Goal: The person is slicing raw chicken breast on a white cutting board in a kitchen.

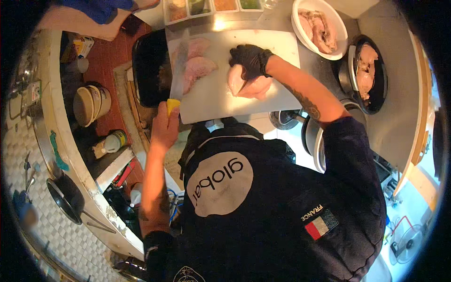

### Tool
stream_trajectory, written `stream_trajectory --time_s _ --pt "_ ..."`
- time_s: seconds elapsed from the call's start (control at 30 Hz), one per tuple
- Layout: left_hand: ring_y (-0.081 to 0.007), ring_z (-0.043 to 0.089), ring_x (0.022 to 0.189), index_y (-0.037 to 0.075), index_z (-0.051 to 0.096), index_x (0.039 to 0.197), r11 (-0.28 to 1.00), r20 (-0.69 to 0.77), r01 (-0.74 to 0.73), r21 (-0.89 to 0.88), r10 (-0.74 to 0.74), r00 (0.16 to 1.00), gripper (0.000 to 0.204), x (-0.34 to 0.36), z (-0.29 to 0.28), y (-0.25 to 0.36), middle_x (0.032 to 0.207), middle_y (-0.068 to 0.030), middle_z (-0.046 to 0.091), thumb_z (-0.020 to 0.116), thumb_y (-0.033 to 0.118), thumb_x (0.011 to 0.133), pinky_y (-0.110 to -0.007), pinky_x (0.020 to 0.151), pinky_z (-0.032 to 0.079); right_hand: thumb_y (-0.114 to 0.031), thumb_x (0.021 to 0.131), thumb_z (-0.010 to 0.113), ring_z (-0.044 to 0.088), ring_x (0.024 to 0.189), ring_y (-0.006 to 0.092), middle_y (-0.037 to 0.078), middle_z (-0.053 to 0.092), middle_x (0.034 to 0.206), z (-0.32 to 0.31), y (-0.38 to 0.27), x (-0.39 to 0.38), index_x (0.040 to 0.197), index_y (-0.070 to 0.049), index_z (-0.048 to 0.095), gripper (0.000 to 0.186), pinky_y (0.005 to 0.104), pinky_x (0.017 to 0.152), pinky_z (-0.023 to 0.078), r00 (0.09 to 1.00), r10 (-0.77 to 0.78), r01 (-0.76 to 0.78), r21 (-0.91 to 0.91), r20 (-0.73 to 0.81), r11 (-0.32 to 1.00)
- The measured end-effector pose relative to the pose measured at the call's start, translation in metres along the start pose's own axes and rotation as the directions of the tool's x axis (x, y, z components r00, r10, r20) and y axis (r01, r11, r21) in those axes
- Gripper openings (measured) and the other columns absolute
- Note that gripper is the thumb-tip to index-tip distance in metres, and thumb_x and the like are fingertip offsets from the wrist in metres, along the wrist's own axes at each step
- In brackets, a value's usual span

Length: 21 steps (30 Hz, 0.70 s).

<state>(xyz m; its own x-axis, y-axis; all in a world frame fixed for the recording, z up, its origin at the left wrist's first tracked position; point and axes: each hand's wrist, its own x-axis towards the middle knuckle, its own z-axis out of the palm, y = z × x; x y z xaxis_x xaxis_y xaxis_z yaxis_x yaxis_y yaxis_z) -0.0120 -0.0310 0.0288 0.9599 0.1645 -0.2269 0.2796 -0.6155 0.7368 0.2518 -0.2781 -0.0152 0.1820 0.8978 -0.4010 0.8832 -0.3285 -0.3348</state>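
In my bare left hand [164, 128] is the yellow handle of a kitchen knife [179, 63]. Its blade points away from me along the left edge of a white cutting board [206, 108]. A black glove covers my right hand [252, 61], whose fingers bend over the far side of a pale raw chicken breast [256, 88] and press it to the board. Between blade and breast lie thinner cut pieces of pink raw meat [199, 69]; the blade's edge is beside them. The fingertips of the gloved hand are partly hidden by shadow and its own back.
A black tub [149, 89] stands against the board's left side. To the far right are a white bowl [297, 23] of raw meat and a dark pan [381, 91] holding more. Small containers of chopped food [199, 6] line the back. Buckets [85, 105] stand lower left.
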Motion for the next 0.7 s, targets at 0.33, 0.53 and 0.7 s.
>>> stream_trajectory --time_s 0.33,0.53,0.7 --pt "-0.0085 0.041 0.039 0.007 0.044 0.094 0.780 -0.014 0.264 -0.567 -0.330 0.944 0.019 -0.058 0.002 -0.005 0.057 0.0002 0.044 0.046 0.024 0.103 -0.025 0.037 0.035 -0.037 0.079 0.068 0.057 0.120 0.0304 0.015 0.061 0.130 -0.063 -0.002 0.027 0.133 -0.011 0.057 0.061 0.0397 0.103 0.043 0.999 0.049 -0.050 0.404 0.013 0.914" --pt "-0.0071 0.041 0.040 0.007 0.043 0.093 0.696 -0.090 0.264 -0.668 -0.428 0.899 0.021 -0.081 0.005 -0.021 0.058 0.0004 0.043 0.047 0.025 0.103 -0.024 0.036 0.035 -0.038 0.082 0.064 0.055 0.120 0.0257 0.013 0.058 0.135 -0.086 -0.033 0.071 0.139 -0.011 0.052 0.064 0.0382 0.103 0.042 0.949 -0.197 0.084 0.406 0.245 0.910" --pt "-0.0078 0.043 0.044 0.007 0.043 0.093 0.812 -0.139 0.268 -0.519 -0.389 0.911 0.023 -0.087 0.000 -0.007 0.062 0.0004 0.045 0.049 0.027 0.102 -0.025 0.038 0.037 -0.032 0.079 0.064 0.054 0.121 0.0270 0.015 0.057 0.135 -0.056 -0.010 0.098 0.140 -0.013 0.052 0.064 0.0379 0.102 0.042 0.955 -0.171 0.074 0.359 0.244 0.930"
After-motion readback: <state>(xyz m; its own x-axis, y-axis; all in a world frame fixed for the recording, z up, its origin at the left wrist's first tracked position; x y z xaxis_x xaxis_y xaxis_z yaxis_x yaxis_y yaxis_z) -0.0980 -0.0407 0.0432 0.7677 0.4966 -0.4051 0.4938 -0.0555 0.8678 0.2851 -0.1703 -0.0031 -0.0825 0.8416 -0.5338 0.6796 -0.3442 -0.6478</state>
